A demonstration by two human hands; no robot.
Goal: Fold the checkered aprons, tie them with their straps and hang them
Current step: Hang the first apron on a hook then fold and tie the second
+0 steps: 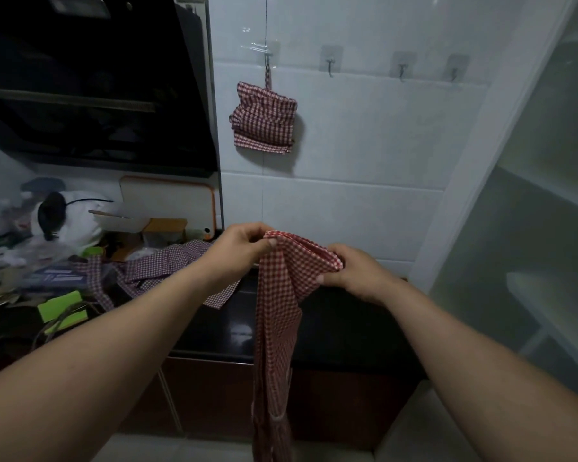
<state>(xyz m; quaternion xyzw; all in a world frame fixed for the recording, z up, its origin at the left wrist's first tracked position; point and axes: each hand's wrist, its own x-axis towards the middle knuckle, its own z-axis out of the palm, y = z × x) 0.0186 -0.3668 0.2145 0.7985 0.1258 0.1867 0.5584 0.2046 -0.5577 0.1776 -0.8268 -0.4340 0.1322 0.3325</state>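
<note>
Both hands pinch the top edge of a red checkered apron [279, 295]: the left hand [244, 243] grips one corner, the right hand [354, 271] the other, close together. The cloth hangs straight down between the forearms, its long axis vertical, in front of the dark bench [347, 325]. One folded apron [264, 118] already hangs from a wall hook [268, 56] above; another apron [167, 265] lies on the bench to the left, nearer the left hand.
</note>
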